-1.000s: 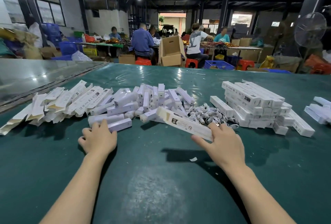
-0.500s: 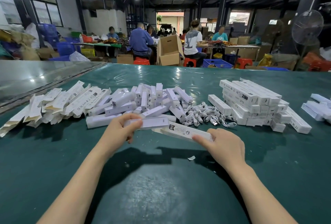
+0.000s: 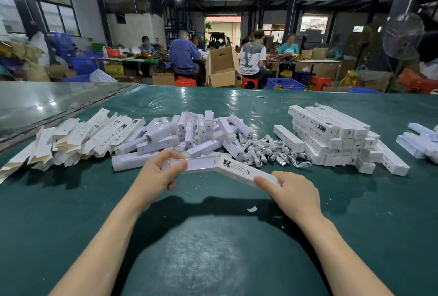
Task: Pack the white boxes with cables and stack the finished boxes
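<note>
Lifting a tray [image 3: 201,164] off the pile [image 3: 189,134], my left hand [image 3: 156,177] now pinches it against the box [image 3: 239,171] my right hand [image 3: 294,191] grips; insertion next.

My right hand [image 3: 294,191] covers the near end of the printed box [image 3: 239,170], and my left hand [image 3: 158,172] wraps the left end of the white inner tray [image 3: 201,164]. I cannot tell how far the tray sits inside the box. The box's print is too small to read. The flattened sleeves [image 3: 47,144] run off the left edge, the loose boxes [image 3: 422,141] off the right. Both my forearms leave the bottom edge.
</note>
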The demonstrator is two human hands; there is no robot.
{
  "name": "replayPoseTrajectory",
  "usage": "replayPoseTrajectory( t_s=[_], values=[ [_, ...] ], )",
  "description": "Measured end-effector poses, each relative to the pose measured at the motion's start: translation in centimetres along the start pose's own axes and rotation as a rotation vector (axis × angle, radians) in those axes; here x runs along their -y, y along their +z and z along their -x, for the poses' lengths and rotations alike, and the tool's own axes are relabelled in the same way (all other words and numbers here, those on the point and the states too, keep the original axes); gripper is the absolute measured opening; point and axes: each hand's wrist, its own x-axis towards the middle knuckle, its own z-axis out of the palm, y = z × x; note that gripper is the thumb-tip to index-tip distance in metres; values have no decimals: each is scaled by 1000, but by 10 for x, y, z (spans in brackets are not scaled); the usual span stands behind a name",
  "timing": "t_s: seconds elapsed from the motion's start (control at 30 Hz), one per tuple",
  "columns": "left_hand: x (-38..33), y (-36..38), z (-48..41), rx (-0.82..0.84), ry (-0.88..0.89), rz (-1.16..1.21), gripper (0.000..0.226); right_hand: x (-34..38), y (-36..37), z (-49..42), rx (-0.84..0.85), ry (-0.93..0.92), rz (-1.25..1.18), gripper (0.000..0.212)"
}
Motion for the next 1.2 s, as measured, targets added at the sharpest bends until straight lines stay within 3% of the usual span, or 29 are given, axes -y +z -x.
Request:
replayPoseTrajectory(
  t_s=[0.13, 0.23, 0.3, 0.37, 0.47, 0.57, 0.73, 0.87, 0.97, 1.07, 1.2],
  values=[
    [-3, 1, 2, 73, -38, 55, 22, 1, 0, -1, 22, -17, 24, 64],
    [-10, 3, 6, 127, -29, -15, 10, 3, 3, 0, 65, -93, -2, 71],
    [-10, 12, 5, -23, 14, -81, 21, 4, 4, 0, 80, -95, -27, 68],
    [-13, 24, 4, -204, 25, 5, 28, 3, 4, 1, 66, -83, -29, 55],
    [-15, 42, 8, -328, 37, 105, 24, 4, 6, 2, -12, -70, -15, 41],
    [-14, 56, 13, -285, 43, 35, 13, 6, 10, 4, -31, -51, -50, 38],
    [-21, 72, 22, -252, 162, -44, 28, 7, 12, 4, -55, -14, -188, 35],
    [-21, 70, 21, -215, 84, 26, 21, 8, 11, 6, -64, -26, -160, 31],
    [-23, 64, 19, -32, -11, 187, 16, 10, 11, 5, -66, -21, -172, 31],
    [-19, 67, 21, 81, 5, 99, 27, 16, 15, 5, 30, -115, -225, 31],
    [-16, 68, 16, -116, 18, 245, 25, 29, 19, 9, 128, -243, -425, 31]
  ],
)
